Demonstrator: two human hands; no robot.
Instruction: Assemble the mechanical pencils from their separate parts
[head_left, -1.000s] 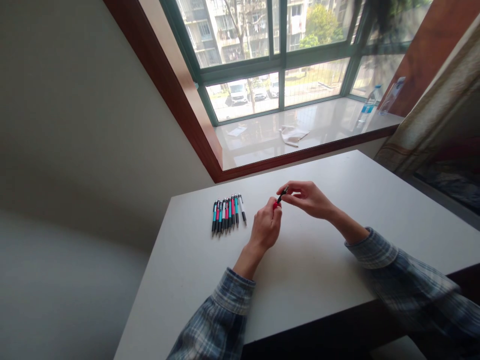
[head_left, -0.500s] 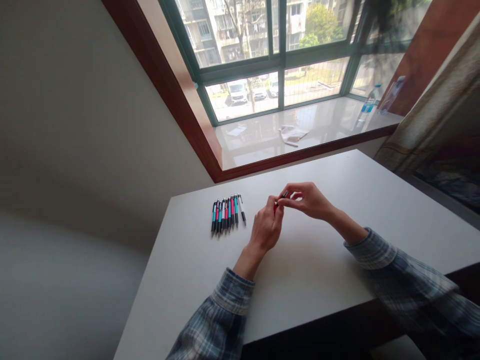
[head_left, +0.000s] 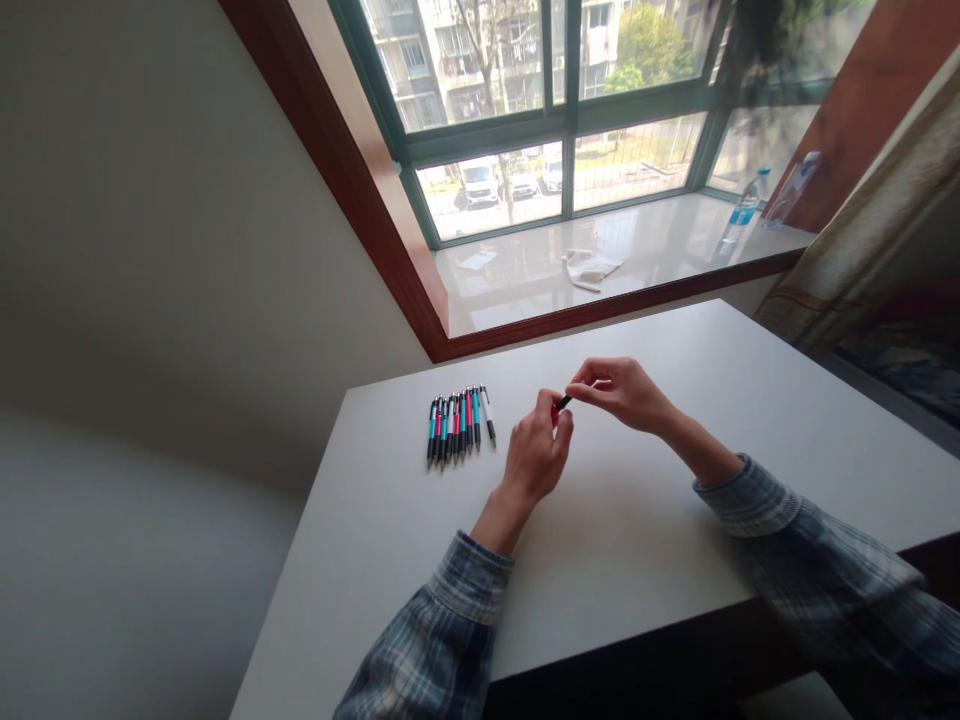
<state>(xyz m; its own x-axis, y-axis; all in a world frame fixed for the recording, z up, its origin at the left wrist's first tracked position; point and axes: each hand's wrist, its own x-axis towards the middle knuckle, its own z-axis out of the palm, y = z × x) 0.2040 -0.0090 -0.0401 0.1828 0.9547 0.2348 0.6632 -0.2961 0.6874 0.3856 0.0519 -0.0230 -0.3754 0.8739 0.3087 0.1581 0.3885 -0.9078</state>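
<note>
Above the white table, my left hand is closed round a pen with a black grip and a bit of red showing. Most of that pen is hidden by my fingers. My right hand pinches at the pen's far end with thumb and forefinger; the tip is covered. Left of my left hand lies a row of click pens in turquoise, red and white with black grips, side by side. A white pen lies at the row's right end, slightly tilted.
A window sill behind the table bears a crumpled cloth, a paper slip and a plastic bottle with a blue label. A wall stands to the left, a curtain to the right.
My right hand has drawn slightly away from my left, so more of the pen's black grip shows between them. The row of pens lies as before; the view has shifted slightly.
</note>
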